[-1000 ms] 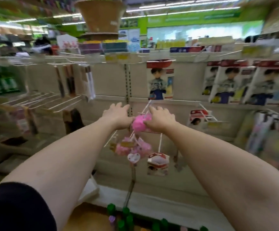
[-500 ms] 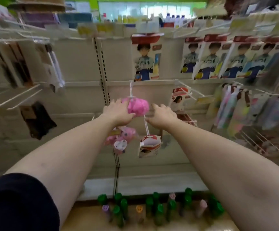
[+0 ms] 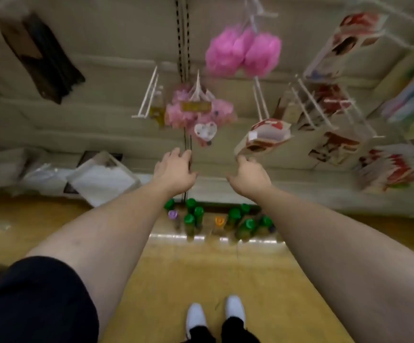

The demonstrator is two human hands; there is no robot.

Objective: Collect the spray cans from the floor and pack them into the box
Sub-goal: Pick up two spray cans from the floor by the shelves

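Several spray cans (image 3: 196,219) stand upright on the wooden floor against the base of the shelving, most with green caps (image 3: 249,224), one with a purple cap (image 3: 172,215) and one with an orange cap (image 3: 219,221). My left hand (image 3: 173,172) and my right hand (image 3: 249,174) are stretched out in front of me, above the cans and apart from them. Both hands hold nothing and their fingers look relaxed. No box is in view.
A pink mesh sponge (image 3: 243,53) hangs from a wire hook above my hands, with a smaller pink bundle (image 3: 198,115) and a carded packet (image 3: 263,137) below it. Plastic-wrapped white packs (image 3: 102,179) lie at the left. My white shoes (image 3: 196,318) stand on the floor.
My hands let go of the pink sponge, which now hangs on its hook, and dropped lower. My view has tilted down to the floor, the cans and my shoes.
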